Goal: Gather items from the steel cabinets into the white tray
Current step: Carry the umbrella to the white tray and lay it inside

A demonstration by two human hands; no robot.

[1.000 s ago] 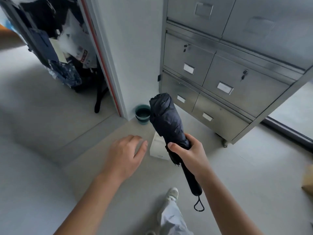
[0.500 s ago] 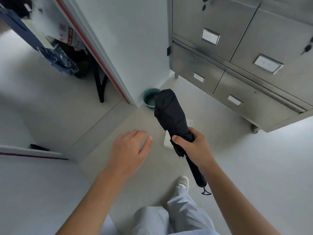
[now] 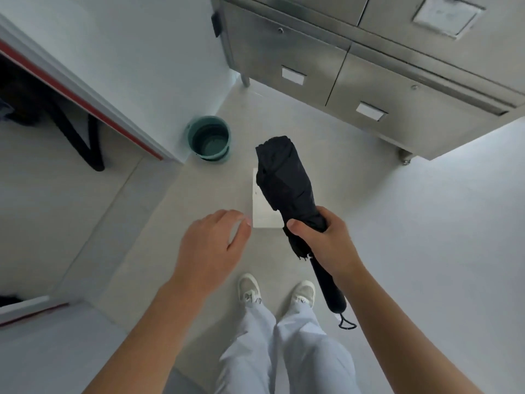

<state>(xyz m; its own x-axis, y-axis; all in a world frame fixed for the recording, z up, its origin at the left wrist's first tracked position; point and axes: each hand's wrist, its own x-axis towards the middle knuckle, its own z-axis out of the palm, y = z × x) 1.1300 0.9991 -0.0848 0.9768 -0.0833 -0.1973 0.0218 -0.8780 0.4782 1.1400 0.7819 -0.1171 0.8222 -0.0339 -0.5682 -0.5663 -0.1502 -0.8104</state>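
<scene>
My right hand grips a folded black umbrella around its lower canopy, the handle and wrist loop pointing back toward my feet. The umbrella hangs over a white tray that lies on the floor and is partly hidden behind it. My left hand hovers just left of the tray's near corner, fingers loosely apart and holding nothing. The steel cabinet stands at the upper right with its drawers shut.
A teal bucket sits on the floor by the white wall corner, left of the tray. A doorway with a red-edged frame opens at the left. My two feet stand just behind the tray.
The view has tilted down and moved closer, so the tray and my feet now show. Both hands have drawn nearer to the tray, the umbrella still held.
</scene>
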